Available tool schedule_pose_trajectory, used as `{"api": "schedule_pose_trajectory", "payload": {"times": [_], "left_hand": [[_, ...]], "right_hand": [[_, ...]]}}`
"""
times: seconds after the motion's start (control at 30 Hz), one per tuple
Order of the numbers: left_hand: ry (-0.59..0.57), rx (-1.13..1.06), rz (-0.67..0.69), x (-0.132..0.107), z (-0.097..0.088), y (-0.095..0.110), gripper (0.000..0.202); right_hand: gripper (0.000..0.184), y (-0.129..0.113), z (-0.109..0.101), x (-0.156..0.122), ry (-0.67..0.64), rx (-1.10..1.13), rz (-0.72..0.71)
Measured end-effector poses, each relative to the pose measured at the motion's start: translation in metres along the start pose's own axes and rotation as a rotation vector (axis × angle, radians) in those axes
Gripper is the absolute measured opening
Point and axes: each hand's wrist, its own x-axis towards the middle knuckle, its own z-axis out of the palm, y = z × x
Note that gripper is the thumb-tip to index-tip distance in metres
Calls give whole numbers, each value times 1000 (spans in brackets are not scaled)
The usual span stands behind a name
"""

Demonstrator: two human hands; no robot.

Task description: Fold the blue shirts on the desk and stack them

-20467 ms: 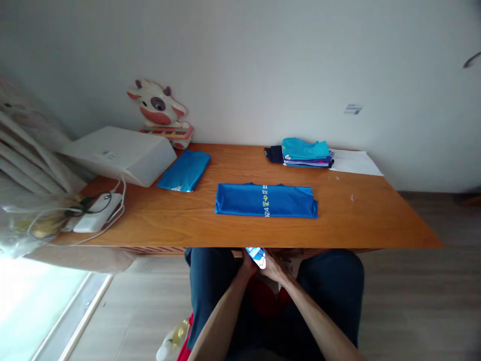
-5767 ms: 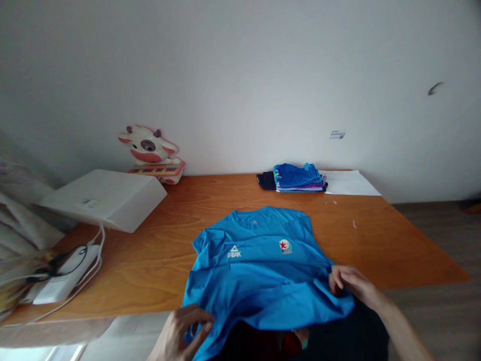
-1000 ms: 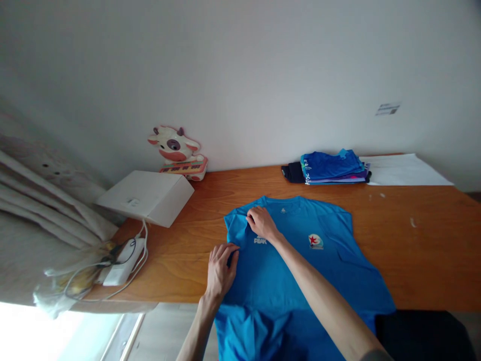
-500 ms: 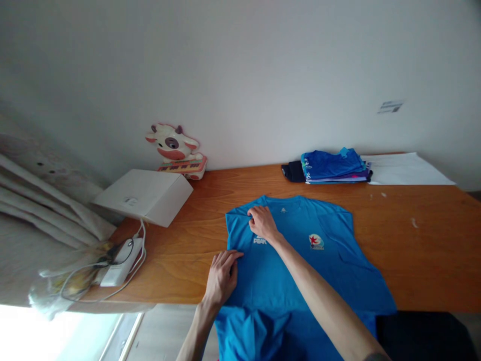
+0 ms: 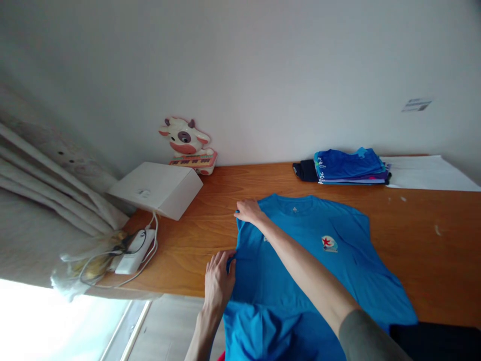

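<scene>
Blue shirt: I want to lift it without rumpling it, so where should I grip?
Probably both shoulders of the blue shirt, pinched from above: they lie on the table either side of the neckline, while its lower part droops past the near edge.

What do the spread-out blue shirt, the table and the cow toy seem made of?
Blue shirt: thin, smooth fabric, perhaps synthetic; it falls in soft folds. Table: wood or wood-look, satin, grain showing. Cow toy: probably moulded plastic, smooth and rounded.
</scene>
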Motion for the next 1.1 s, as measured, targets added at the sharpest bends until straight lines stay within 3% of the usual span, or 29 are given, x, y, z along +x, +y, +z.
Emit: {"api": "schedule_pose_trajectory", "payload": {"times": [0.13,0.3,0.53,0.67,0.83,0.93,1.1], "left_hand": [[3,-34,23,1,0,-6,21],[19,-45,32,-2,4,-13,21],[30,-57,42,-5,2,-14,23],[39,-50,33,-3,1,-14,30],[101,-30,1,-1,-4,-11,36],[110,-67,85,4,-5,2,37],[-19,-79,325,34,13,33,43]], "right_hand": [[20,2,7,20,-51,29,1],[31,10,13,21,-17,133,-43],[28,-2,34,1,242,24,-146],[29,-8,33,7,180,-35,-114],[43,-14,18,10,150,-16,-70],[39,-18,4,-26,250,69,-144],[28,-3,-18,-154,414,178,-265]]}}
